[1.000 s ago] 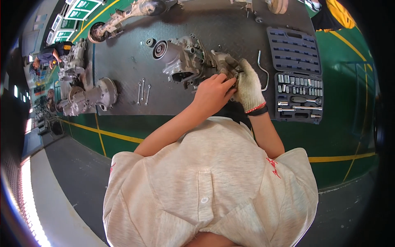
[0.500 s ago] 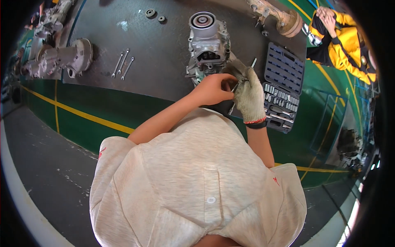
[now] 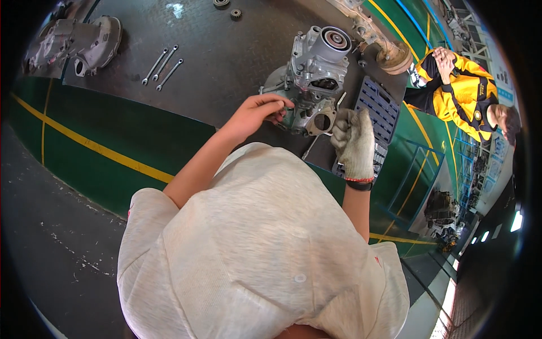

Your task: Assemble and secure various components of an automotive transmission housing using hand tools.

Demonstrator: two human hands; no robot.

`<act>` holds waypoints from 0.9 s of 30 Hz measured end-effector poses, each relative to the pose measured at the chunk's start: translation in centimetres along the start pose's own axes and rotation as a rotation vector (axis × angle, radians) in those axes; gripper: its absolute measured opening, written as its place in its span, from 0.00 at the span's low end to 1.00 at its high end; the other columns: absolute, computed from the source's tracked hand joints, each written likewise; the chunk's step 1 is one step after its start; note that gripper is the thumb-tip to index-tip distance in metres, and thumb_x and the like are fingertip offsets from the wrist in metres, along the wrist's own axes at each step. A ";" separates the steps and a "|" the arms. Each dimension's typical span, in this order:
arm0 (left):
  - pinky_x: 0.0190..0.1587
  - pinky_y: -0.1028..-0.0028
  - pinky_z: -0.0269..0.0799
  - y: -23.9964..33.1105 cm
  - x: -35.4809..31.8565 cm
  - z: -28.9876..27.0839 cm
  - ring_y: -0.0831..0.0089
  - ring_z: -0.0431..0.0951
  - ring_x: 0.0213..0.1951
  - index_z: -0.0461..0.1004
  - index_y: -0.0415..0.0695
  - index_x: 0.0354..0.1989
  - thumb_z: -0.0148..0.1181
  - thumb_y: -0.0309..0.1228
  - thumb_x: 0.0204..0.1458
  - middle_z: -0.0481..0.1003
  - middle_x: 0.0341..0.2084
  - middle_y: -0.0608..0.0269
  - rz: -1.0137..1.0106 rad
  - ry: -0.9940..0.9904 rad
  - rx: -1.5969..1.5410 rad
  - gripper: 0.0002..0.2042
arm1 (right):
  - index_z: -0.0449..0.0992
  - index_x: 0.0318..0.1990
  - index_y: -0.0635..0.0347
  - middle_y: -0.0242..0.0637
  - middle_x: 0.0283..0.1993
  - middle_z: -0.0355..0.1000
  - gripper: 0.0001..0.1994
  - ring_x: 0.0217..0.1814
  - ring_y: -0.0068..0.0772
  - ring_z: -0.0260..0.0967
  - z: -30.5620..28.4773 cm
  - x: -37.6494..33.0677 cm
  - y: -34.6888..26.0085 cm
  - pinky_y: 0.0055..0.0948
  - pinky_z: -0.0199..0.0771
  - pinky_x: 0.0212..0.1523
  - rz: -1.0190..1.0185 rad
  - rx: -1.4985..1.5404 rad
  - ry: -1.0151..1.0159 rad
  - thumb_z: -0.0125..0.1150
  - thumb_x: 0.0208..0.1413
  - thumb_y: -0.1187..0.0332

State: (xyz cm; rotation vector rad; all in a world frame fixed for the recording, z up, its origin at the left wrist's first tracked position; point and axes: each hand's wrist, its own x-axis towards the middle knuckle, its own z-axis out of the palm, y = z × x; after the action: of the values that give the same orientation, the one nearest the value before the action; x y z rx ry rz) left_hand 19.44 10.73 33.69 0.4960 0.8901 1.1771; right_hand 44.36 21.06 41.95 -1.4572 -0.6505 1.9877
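Observation:
A grey metal gearbox housing (image 3: pixel 319 68) stands on the dark bench in front of me, with a round bearing on top and an oval flanged opening at its near side. My bare left hand (image 3: pixel 257 116) is at the housing's left side. Its thumb and fingers are pinched together near the casing; anything between them is too small to make out. Beside the flange on the right is my right hand (image 3: pixel 354 141) in a pale knitted glove, fingers curled in. What it holds, if anything, is hidden. A thin metal rod (image 3: pixel 309 148) shows below the flange.
Three wrenches (image 3: pixel 164 66) lie to the left, and small gears (image 3: pixel 236 14) at the back. An opened blue socket case (image 3: pixel 379 107) sits beyond my glove. Other housings (image 3: pixel 101 45) stand at the far left. Someone in yellow and black (image 3: pixel 463 85) sits at right.
My hands, close together before the housing, have come apart: the left to the housing's left side, the right staying at its right. The view has shifted and tilted, showing the flanged opening.

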 end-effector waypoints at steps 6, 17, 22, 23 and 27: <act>0.50 0.77 0.71 2.4 0.4 -2.9 0.79 0.75 0.42 0.77 0.39 0.56 0.55 0.32 0.65 0.76 0.38 0.68 0.051 -0.053 -0.011 0.15 | 0.73 0.39 0.60 0.26 0.24 0.56 0.20 0.18 0.20 0.49 -0.7 -1.1 1.4 0.21 0.47 0.16 -0.018 0.010 0.040 0.49 0.69 0.50; 0.44 0.77 0.71 2.2 1.4 -3.8 0.80 0.73 0.36 0.81 0.41 0.52 0.58 0.31 0.64 0.76 0.32 0.70 -0.059 0.041 0.194 0.12 | 0.76 0.51 0.65 0.28 0.28 0.67 0.14 0.24 0.19 0.64 -3.1 -2.7 4.5 0.16 0.60 0.20 -0.257 -0.005 0.224 0.60 0.65 0.64; 0.44 0.78 0.71 1.8 0.9 -3.0 0.80 0.73 0.36 0.80 0.41 0.53 0.59 0.32 0.64 0.75 0.33 0.70 -0.096 0.022 0.278 0.13 | 0.77 0.51 0.65 0.29 0.29 0.71 0.14 0.25 0.19 0.66 -4.2 -2.8 6.1 0.16 0.63 0.22 -0.303 0.065 0.305 0.59 0.66 0.65; 0.44 0.78 0.71 1.8 0.7 -2.8 0.80 0.73 0.36 0.80 0.40 0.53 0.58 0.31 0.64 0.75 0.33 0.70 -0.094 0.028 0.287 0.13 | 0.77 0.52 0.65 0.29 0.29 0.71 0.13 0.25 0.19 0.66 -4.3 -3.0 6.2 0.16 0.63 0.23 -0.311 0.089 0.299 0.59 0.66 0.65; 0.43 0.78 0.70 2.0 0.5 -2.7 0.80 0.73 0.36 0.80 0.39 0.53 0.58 0.31 0.64 0.75 0.33 0.69 -0.069 0.019 0.316 0.13 | 0.77 0.52 0.66 0.29 0.28 0.70 0.13 0.25 0.19 0.65 -4.3 -3.4 6.5 0.17 0.62 0.23 -0.269 0.182 0.270 0.58 0.66 0.66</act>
State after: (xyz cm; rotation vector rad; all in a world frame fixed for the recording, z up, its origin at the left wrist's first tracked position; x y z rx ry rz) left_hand 16.16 11.56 33.47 0.7043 1.1079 0.9841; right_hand 48.12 14.23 38.58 -1.4121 -0.5037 1.5683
